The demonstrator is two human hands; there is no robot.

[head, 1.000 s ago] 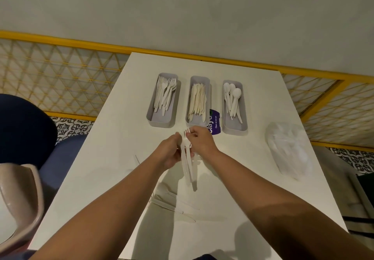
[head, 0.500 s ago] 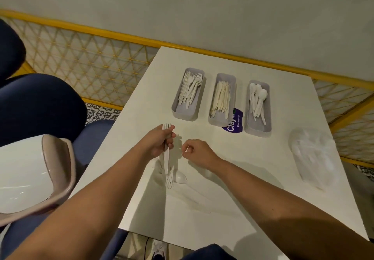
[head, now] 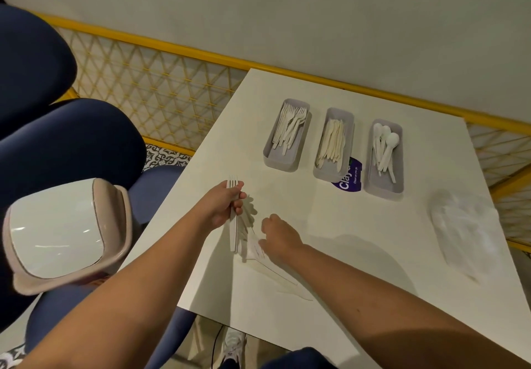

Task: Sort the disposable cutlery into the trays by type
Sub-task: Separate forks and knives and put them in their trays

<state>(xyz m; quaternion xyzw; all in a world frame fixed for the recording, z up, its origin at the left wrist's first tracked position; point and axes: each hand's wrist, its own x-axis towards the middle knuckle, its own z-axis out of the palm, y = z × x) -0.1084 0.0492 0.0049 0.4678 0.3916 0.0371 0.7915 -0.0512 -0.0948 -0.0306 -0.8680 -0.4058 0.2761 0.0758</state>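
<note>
Holding a thin bunch of forks mid-handle in my closed left grip, I'm reaching my half-curled, empty right grip toward light, slippery, bendy cutlery lying just beneath it on the surface.

The only lettering I can read is on a purple label lying flat on the white tabletop, partly tucked under the middle tray and touching the right tray. Large white letters run sideways and give "Clay", with the rest of the word hidden under the tray edge. A smaller white line beside it seems to read "Clean as you go", though it is too fine for me to be certain. I can read no other text or numbers.
</note>
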